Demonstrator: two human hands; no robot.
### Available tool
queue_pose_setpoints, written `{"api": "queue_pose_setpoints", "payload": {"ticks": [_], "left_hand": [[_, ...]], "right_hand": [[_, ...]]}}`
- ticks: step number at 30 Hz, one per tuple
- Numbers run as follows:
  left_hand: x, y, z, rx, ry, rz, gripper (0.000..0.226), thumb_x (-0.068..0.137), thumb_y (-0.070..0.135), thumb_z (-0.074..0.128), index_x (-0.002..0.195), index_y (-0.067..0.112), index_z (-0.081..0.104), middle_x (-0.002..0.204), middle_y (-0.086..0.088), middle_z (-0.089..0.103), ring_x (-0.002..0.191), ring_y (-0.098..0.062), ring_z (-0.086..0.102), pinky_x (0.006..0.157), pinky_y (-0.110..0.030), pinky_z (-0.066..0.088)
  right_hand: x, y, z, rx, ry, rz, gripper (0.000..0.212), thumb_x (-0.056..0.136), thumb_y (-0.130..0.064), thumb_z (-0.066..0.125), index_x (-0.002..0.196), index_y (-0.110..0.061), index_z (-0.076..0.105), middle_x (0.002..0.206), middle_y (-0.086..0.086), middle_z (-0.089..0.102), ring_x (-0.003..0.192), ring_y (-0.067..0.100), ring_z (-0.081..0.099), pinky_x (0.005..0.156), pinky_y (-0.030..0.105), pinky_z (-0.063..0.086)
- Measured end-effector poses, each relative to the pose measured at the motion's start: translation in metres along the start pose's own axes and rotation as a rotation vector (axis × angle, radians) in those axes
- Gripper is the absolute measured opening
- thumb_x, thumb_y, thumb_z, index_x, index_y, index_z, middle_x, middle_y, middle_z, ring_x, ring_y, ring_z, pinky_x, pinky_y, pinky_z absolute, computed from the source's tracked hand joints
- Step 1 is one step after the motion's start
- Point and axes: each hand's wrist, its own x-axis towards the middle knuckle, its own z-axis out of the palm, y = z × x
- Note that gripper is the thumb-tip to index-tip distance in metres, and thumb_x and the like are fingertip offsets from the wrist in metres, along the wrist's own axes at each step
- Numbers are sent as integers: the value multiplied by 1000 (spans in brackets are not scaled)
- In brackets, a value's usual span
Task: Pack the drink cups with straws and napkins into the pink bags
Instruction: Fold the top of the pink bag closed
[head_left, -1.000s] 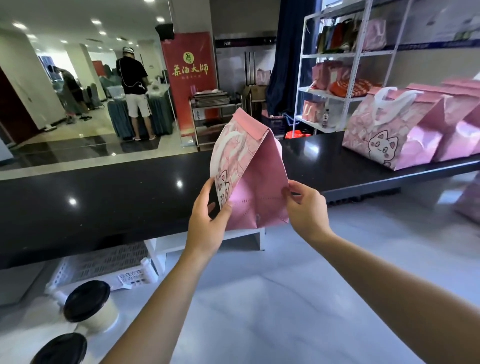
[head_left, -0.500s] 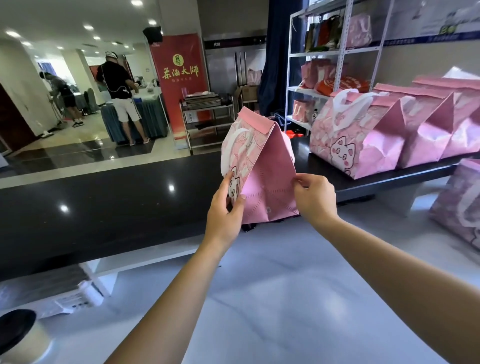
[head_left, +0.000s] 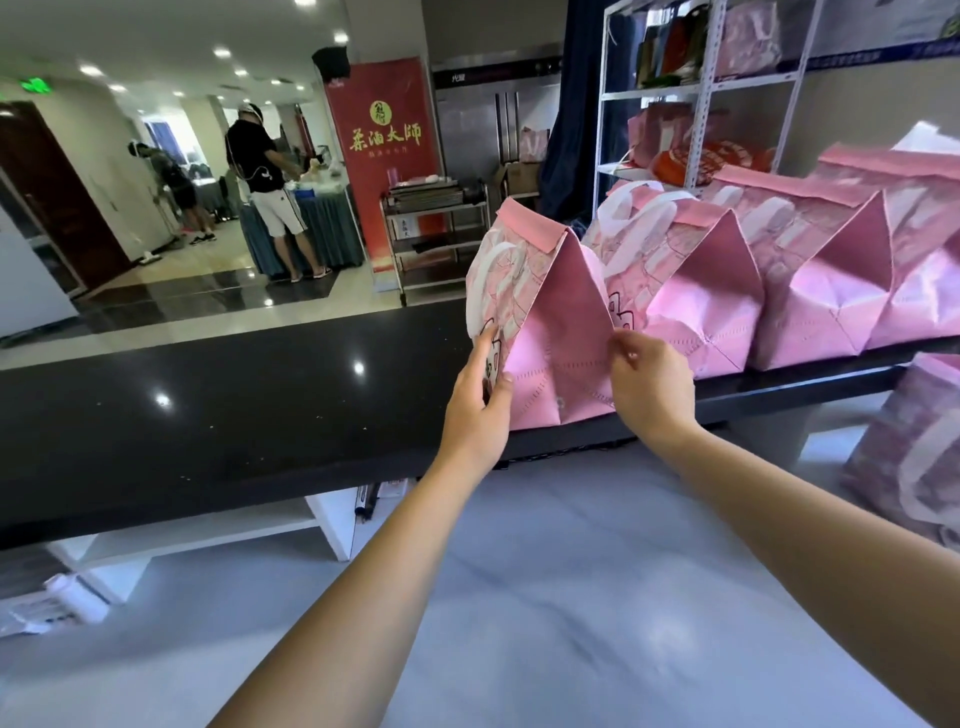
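Red banner (head_left: 384, 156) reads 茶油大師; left hand (head_left: 475, 410), right hand (head_left: 649, 384) grip pink bag (head_left: 550, 312)

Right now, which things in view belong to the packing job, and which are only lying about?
Job: pink bag, held by left hand and right hand; closed pink bags on the black counter.
Lying about: red banner; metal trolley; white shelf rack.

A glossy black tabletop (head_left: 208, 415) spans the view, with a red banner (head_left: 384, 156) beside a metal cart (head_left: 441, 239) behind it, a white shelf rack (head_left: 706, 88) at right, and a person in black (head_left: 260, 171) far left.
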Motion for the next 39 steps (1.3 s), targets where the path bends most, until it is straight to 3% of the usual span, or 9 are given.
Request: {"api": "queue_pose_setpoints", "payload": {"ticks": [2,4,7,11,15,19,25,33,39], "left_hand": [[3,3,11,5,16,10,56,105,18,43,153,43,28,159,18,32,145,-1,31,122,-33,26],[8,3,19,18,19,10,55,106,19,43,153,44,29,159,19,33,144,1,30,122,-29,25],[14,0,28,24,14,19,55,106,21,44,151,49,29,158,21,33,144,0,32,119,-25,26],[20,-3,33,53,32,29,55,106,18,41,152,46,29,159,21,32,145,6,27,115,-17,23],[25,-6,33,105,44,26,52,106,22,40,154,41,30,158,22,33,142,10,27,115,-16,22],[27,-5,34,144,36,20,51,107,24,40,154,41,29,158,19,34,141,9,29,114,-18,24],[20,3,31,163,18,-4,58,104,30,46,154,45,21,161,18,27,147,-1,27,123,-40,25],[-44,6,28,499,-5,8,81,91,30,68,156,37,21,167,-7,8,154,-21,5,121,-40,13],[-79,1,58,558,-355,78,73,91,33,69,153,38,31,167,-1,9,153,-19,3,122,-36,8]], "right_hand": [[7,10,-1,-17,10,-58,24,95,-13,46,102,-22,67,68,-6,56,77,36,59,65,33,39],[9,20,-2,-30,48,-122,31,95,-17,52,124,-26,59,101,-2,67,95,31,64,69,37,47],[0,37,-1,-142,114,-373,51,90,-24,61,140,-18,50,139,6,53,126,29,51,87,47,52],[-8,65,7,-466,-23,-773,58,91,-41,57,144,-18,51,158,10,38,150,31,27,116,62,21],[-7,81,17,-677,-210,-711,70,91,-60,46,151,-24,40,162,6,31,154,28,16,116,66,12],[-5,84,18,-694,-226,-663,65,91,-61,45,144,-23,50,162,7,31,154,27,15,116,67,10],[-11,76,10,-645,-263,-642,63,89,-58,45,140,-22,52,162,9,31,153,28,16,116,66,14],[-52,87,-33,-490,-331,-432,73,87,-65,31,147,-24,43,161,4,33,151,25,23,118,58,17],[-89,108,-85,-537,-375,-141,66,94,-62,45,151,-29,36,162,-3,28,152,21,17,121,48,12]]}}
